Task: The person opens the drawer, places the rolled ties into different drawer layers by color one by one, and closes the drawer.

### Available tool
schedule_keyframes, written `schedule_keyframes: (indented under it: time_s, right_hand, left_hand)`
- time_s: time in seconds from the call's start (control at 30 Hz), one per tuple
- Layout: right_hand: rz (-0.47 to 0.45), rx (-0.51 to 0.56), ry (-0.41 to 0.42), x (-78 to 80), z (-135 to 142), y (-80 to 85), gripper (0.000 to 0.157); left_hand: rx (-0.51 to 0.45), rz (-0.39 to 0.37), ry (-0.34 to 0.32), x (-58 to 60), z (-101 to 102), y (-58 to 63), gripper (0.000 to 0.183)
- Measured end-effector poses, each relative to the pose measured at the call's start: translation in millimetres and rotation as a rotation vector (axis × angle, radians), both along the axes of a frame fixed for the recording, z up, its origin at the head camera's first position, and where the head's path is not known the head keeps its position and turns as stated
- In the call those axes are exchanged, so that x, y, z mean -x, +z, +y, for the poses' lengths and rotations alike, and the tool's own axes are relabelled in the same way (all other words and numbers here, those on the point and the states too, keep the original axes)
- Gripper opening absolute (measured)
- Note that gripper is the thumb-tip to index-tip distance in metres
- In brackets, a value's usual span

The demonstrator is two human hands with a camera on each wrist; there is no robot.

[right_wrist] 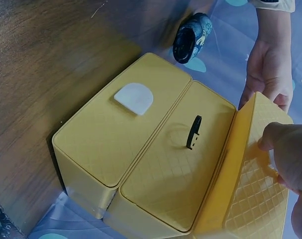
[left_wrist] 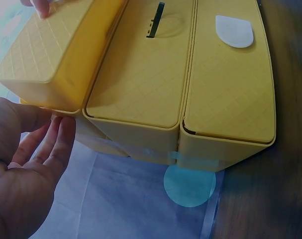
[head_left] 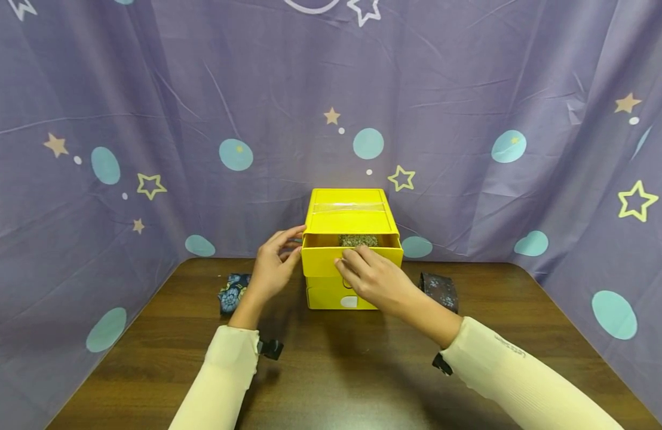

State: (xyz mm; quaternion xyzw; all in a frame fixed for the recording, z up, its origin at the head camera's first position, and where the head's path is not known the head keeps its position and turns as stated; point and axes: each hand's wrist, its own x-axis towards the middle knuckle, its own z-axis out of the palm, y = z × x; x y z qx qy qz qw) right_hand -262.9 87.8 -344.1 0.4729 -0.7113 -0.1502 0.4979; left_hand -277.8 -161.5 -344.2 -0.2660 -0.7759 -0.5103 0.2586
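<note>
A yellow chest of drawers (head_left: 352, 210) stands at the back of the table. Its top drawer (head_left: 320, 261) is pulled partly out, and a green-grey speckled thing (head_left: 358, 240) shows inside. At the front of that drawer, my right hand (head_left: 376, 280) pinches with thumb and fingers, covering the spot it holds. My left hand (head_left: 274, 263) touches the chest's upper left side with extended fingers, its thumb near the drawer's corner. Below, the middle drawer (right_wrist: 175, 164) has a dark loop handle (right_wrist: 194, 132), and the bottom drawer (left_wrist: 230, 94) a white half-round tab (left_wrist: 234, 31).
A blue floral rolled fabric piece (head_left: 234, 292) lies left of the chest, behind my left wrist. To the right, a dark floral fabric piece (head_left: 438, 289) lies behind my right forearm. A purple curtain (head_left: 449, 77) hangs behind the brown wooden table (head_left: 342, 376).
</note>
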Motion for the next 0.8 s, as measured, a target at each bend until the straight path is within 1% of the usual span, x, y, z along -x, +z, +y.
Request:
schedule_keyframes:
  time_s: [0.27,0.4,0.57,0.63,0.7,0.8]
  right_hand:
    - [0.008,-0.001,-0.007,6.2,0.3,-0.7,0.028]
    - [0.005,0.003,0.0,9.3,0.2,-1.4,0.03]
    - [0.001,0.007,0.004,12.4,-0.1,-2.2,0.032]
    - [0.001,0.006,0.0,13.1,-0.1,-2.3,0.032]
    - [0.003,0.003,-0.007,13.8,-0.1,-2.5,0.031]
    - [0.002,0.001,-0.016,15.4,-0.2,-2.4,0.031]
  left_hand:
    - [-0.006,-0.003,0.013,4.9,0.4,-4.0,0.043]
    - [-0.006,0.0,0.018,6.0,0.5,-5.0,0.043]
    - [-0.012,0.001,0.002,2.7,0.5,-2.5,0.042]
    - [-0.013,0.001,-0.003,3.3,0.3,-2.7,0.042]
    - [-0.013,-0.003,-0.003,7.7,-0.6,-5.6,0.042]
    - [-0.014,-0.006,0.002,19.4,-3.1,-13.8,0.044]
